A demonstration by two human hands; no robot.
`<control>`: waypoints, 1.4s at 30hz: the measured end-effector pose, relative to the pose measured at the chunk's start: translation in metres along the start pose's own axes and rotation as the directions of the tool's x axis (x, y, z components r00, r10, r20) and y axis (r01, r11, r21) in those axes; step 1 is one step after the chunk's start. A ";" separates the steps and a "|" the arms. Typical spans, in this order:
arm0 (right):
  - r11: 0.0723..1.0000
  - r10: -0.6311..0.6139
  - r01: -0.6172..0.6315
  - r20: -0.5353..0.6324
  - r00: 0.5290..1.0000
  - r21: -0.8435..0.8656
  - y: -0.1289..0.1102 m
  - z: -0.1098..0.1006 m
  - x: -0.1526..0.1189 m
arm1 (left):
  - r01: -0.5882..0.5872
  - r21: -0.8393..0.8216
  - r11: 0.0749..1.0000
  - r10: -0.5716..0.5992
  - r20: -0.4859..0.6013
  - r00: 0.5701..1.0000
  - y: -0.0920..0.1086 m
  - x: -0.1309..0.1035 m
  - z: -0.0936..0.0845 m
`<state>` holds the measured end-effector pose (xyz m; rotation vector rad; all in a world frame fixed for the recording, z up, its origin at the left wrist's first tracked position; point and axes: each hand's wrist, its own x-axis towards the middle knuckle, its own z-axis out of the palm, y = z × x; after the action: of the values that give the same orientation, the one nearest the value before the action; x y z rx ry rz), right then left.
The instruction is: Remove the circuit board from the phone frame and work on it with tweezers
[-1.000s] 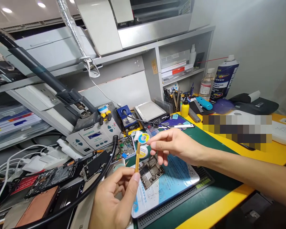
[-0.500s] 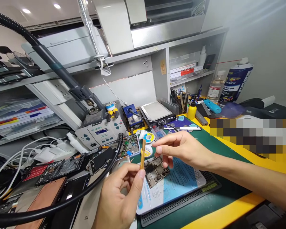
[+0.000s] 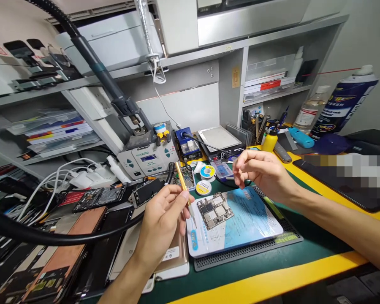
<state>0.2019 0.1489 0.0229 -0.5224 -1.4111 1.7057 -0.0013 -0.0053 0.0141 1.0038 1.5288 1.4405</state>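
Note:
My left hand [image 3: 166, 211] grips a slim gold-handled, pen-shaped tool [image 3: 183, 179] between thumb and fingers. Its narrow pointed tip [image 3: 194, 221] angles down beside a phone circuit board [image 3: 220, 213]; whether it is a blade or a probe is unclear. The board lies flat on a blue and white box-like pad [image 3: 250, 223]. Raised above the pad's back right edge is my right hand [image 3: 259, 171], its fingers curled and drawn together. What they hold, if anything, is hidden. A black cable [image 3: 209, 145] runs from a small blue station [image 3: 188, 143] toward that hand.
Rolls of solder wire [image 3: 205, 172] sit behind the board, near a hot air station [image 3: 150, 156]. A thick black hose [image 3: 82, 240] crosses the left side over phone parts [image 3: 85, 228]. Bottles and a spray can [image 3: 343, 105] stand back right. A black phone [image 3: 329, 181] lies right.
My view has shifted. My right hand has moved away from the board, back and to the right, and its fingers have curled. The gold tool has tilted, its thin tip now showing.

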 end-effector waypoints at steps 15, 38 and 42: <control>0.998 0.053 -0.052 -0.082 0.995 0.020 0.004 0.002 0.001 | 0.032 -0.116 0.993 -0.032 0.001 0.999 0.003 0.002 0.004; 0.797 -0.183 -0.018 -0.269 0.946 -0.604 -0.010 -0.063 0.045 | -0.030 0.188 0.982 0.036 -0.027 0.999 -0.006 -0.008 0.013; 0.550 0.060 -0.164 -0.157 0.986 -0.819 -0.008 -0.077 0.051 | -0.052 0.254 0.966 0.042 0.043 0.998 -0.007 -0.006 0.012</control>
<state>0.2344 0.2354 0.0190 -1.2309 -2.1090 0.9443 0.0115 -0.0063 0.0063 1.2197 1.7039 1.2701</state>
